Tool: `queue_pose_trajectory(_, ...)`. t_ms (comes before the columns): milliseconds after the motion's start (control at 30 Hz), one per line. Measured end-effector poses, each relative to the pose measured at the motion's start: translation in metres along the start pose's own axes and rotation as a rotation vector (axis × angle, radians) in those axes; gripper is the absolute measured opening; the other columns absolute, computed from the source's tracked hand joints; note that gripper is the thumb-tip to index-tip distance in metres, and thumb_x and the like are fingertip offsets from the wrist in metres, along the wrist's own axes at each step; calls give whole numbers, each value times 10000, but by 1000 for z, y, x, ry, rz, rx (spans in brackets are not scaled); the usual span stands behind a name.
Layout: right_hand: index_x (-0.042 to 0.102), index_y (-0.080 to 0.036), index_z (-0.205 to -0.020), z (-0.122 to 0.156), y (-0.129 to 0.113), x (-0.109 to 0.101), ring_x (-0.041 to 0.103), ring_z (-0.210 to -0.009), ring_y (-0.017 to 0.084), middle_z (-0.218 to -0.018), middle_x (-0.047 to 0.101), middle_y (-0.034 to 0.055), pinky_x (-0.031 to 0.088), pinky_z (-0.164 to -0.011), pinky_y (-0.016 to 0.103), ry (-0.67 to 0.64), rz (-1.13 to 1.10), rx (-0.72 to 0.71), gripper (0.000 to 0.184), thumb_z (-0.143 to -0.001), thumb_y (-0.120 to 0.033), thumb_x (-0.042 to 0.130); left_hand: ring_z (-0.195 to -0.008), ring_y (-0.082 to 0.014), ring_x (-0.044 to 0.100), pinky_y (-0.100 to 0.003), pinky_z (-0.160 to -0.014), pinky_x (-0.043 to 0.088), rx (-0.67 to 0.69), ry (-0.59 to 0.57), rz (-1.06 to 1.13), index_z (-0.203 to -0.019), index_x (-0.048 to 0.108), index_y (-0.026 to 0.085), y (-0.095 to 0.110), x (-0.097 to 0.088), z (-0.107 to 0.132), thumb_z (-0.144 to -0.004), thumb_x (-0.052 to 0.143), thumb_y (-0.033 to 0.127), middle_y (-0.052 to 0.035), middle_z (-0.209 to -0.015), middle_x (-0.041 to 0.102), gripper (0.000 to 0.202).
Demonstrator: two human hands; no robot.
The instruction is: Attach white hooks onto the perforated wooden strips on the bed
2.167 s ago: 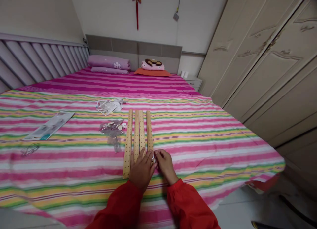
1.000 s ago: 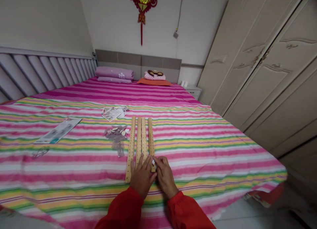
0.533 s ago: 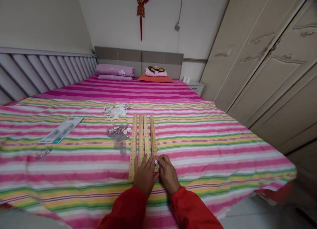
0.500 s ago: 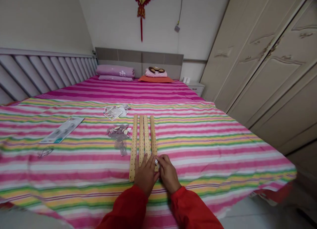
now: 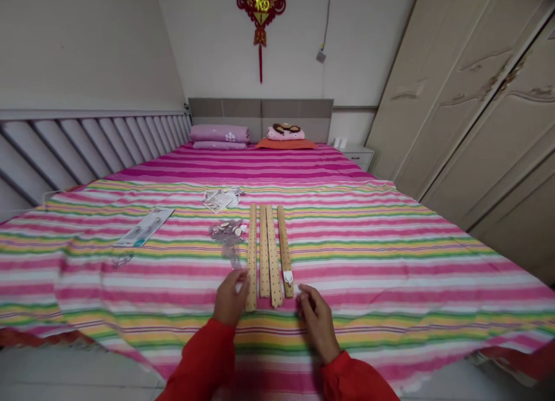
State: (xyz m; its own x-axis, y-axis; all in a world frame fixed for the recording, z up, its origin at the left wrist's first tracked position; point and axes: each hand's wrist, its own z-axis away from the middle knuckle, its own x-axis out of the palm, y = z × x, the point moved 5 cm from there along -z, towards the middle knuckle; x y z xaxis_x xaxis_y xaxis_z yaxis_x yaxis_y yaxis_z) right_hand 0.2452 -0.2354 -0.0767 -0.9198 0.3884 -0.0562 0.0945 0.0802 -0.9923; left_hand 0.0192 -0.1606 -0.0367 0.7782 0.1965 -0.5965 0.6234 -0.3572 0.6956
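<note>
Several perforated wooden strips lie side by side, lengthwise, on the striped sheet. The leftmost strip (image 5: 252, 245) has my left hand (image 5: 229, 300) at its near end, fingers bent and a gap between thumb and forefinger. Two strips (image 5: 269, 256) lie close together in the middle. On the near part of the right strip (image 5: 284, 239) sits a small white hook (image 5: 288, 278). My right hand (image 5: 318, 320) is just right of that strip's near end, fingers loosely bent and apart, with nothing visible in it.
Left of the strips lies a clear plastic bag (image 5: 228, 233) with small white pieces, and farther back a pile of packaging (image 5: 223, 198). A flat package (image 5: 147, 227) and a thin clear piece (image 5: 122, 259) are farther left. Rolled bedding (image 5: 219, 133) lies by the headboard (image 5: 299, 114).
Both hands have moved apart and off the right strip, the left hand to the left and the right hand to the right. The white hook now shows fully on the strip. The view has shifted.
</note>
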Motion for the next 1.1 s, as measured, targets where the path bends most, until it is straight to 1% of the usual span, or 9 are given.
queue_pose_trajectory(67,643,-140,-969,2,-6,4,505,-518,144,-597,575,-6,426,-491,253,-12,-27,3,382,-797,-471,561,-742,-186,637,-334,-703,538,-70,93,5,-916,636,174,-21,-18,-7,-777,498,295,-63,-843,669,230)
queue_pose_trajectory(133,644,-148,-948,2,-14,9,525,-552,151,-634,602,9,438,-516,254,-28,-25,-28,349,-804,-454,559,-790,-192,622,-337,-729,535,-9,130,-41,-895,645,176,-29,-27,-14,-723,509,214,-59,-862,636,222)
queue_pose_trajectory(233,650,-153,-944,2,-23,16,577,-639,175,-727,659,46,473,-595,271,-61,-10,-78,322,-811,-432,561,-898,-205,599,-359,-814,517,114,125,-111,-935,662,181,-30,-26,-22,-707,486,140,-70,-928,601,290)
queue_pose_trajectory(333,654,-150,-956,2,-25,16,609,-698,193,-797,690,72,488,-641,279,-65,9,-103,322,-812,-426,567,-878,-197,598,-353,-809,519,150,118,-132,-925,673,187,-32,-21,-28,-748,481,151,-67,-921,590,264)
queue_pose_trajectory(533,666,-153,-938,1,-23,7,610,-668,191,-772,697,65,483,-610,269,-50,24,-96,323,-815,-435,565,-828,-189,599,-333,-763,522,140,150,-77,-825,684,187,-43,-22,-29,-796,537,301,-58,-854,600,188)
queue_pose_trajectory(767,666,-164,-929,-4,-24,3,627,-721,208,-808,707,72,493,-652,290,-45,23,-84,314,-807,-437,571,-903,-191,600,-331,-822,502,100,175,-44,-866,690,200,-39,-37,-25,-743,456,172,-64,-910,624,266)
queue_pose_trajectory(867,671,-165,-898,-9,-24,-2,624,-715,214,-804,707,76,496,-629,296,-4,30,-80,319,-790,-452,584,-895,-200,607,-332,-811,500,26,179,11,-859,680,203,-34,-47,-50,-744,478,240,-61,-908,657,236)
queue_pose_trajectory(933,675,-165,-886,-13,-24,-4,623,-709,216,-799,707,78,499,-621,299,20,27,-73,329,-781,-465,589,-849,-201,615,-332,-789,499,0,93,15,-851,678,205,-28,-48,-77,-737,508,294,-57,-880,679,223)
queue_pose_trajectory(1100,680,-169,-888,-20,-24,-3,630,-746,222,-827,710,84,503,-652,302,7,21,-73,332,-787,-469,581,-835,-224,602,-365,-808,458,102,-90,-137,-751,669,204,-8,-36,-145,-706,528,242,-74,-844,681,153)
